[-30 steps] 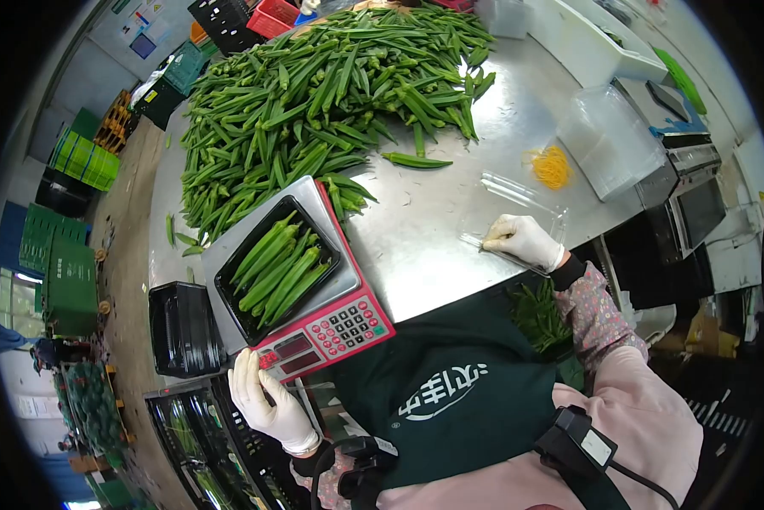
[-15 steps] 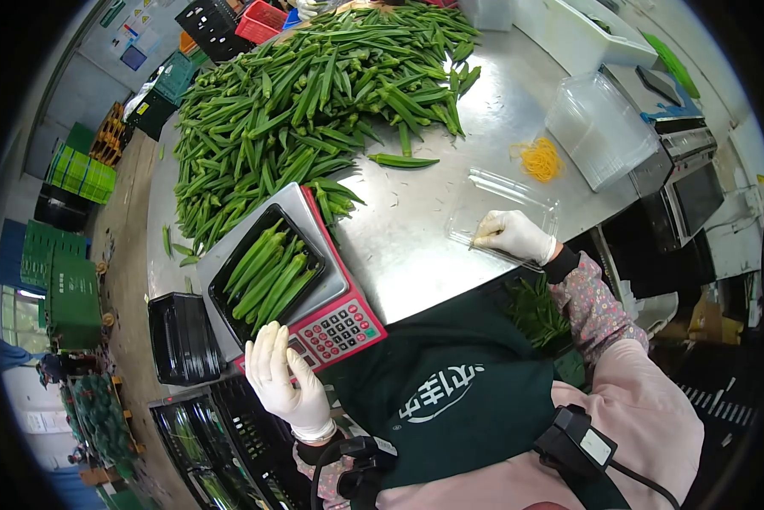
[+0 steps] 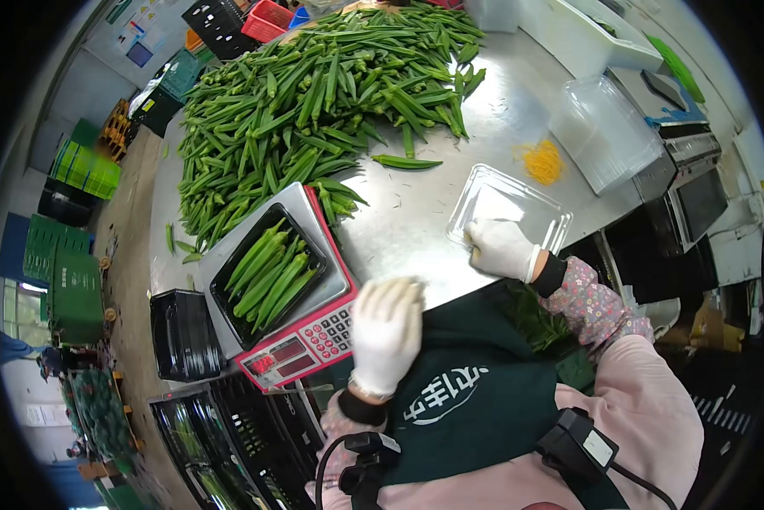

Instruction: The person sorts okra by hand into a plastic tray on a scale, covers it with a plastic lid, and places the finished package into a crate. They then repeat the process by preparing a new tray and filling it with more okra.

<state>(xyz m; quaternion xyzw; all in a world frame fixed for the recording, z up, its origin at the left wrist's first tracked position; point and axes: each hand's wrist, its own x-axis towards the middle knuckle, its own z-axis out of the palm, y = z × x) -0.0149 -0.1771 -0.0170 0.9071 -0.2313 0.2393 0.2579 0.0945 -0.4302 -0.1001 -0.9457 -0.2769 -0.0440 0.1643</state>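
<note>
**Okra (image 3: 267, 272) on the scale (image 3: 301, 347), clear tray (image 3: 505, 200) in hand**

The black tray (image 3: 222, 299) of okra is sitting on the scale. Your left hand (image 3: 388, 331) is hovering just right of the keypad, blurred, fingers extended, holding nothing. Your right hand (image 3: 501, 248) is gripping the clear tray's near edge on the steel table (image 3: 399, 229).

A large heap of okra pods (image 3: 314, 93) covers the upper left of the stainless steel table (image 3: 399, 234). One stray okra pod (image 3: 406, 161) lies just below the heap's right side. A tangle of yellow rubber bands (image 3: 542, 161) sits right of centre, beside a stack of clear plastic containers (image 3: 604, 127). A white bin (image 3: 582, 34) stands at the upper right. Black trays (image 3: 182, 331) are stacked at the lower left, green crates (image 3: 71, 285) at the far left, and a red crate (image 3: 267, 15) at the top edge.
</note>
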